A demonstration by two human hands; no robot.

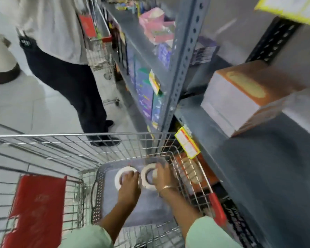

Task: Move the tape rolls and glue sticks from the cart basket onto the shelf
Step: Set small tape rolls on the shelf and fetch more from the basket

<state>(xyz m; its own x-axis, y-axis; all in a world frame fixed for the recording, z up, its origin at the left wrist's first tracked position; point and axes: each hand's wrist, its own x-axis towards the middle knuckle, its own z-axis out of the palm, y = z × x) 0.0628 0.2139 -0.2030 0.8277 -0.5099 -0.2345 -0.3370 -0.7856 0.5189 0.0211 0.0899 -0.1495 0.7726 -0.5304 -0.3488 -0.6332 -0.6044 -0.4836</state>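
Tape rolls sit side by side in the grey basket [104, 185] inside the wire cart [79, 140] — the left hand [129, 187] closes over the left roll [123, 176], fingers curled through its core, while the right hand [162, 178] grips the right roll [148, 176] at its rim. Both forearms reach down past the cart's edge; bare shelf [258, 176] lies open just right of the right hand — above basket level

I have one wide-angle view, worn on the head, tilted forward and steeply down into the wire cart [82, 140] close below me, with the metal shelf [258, 158] running along my right, edges bending outward.
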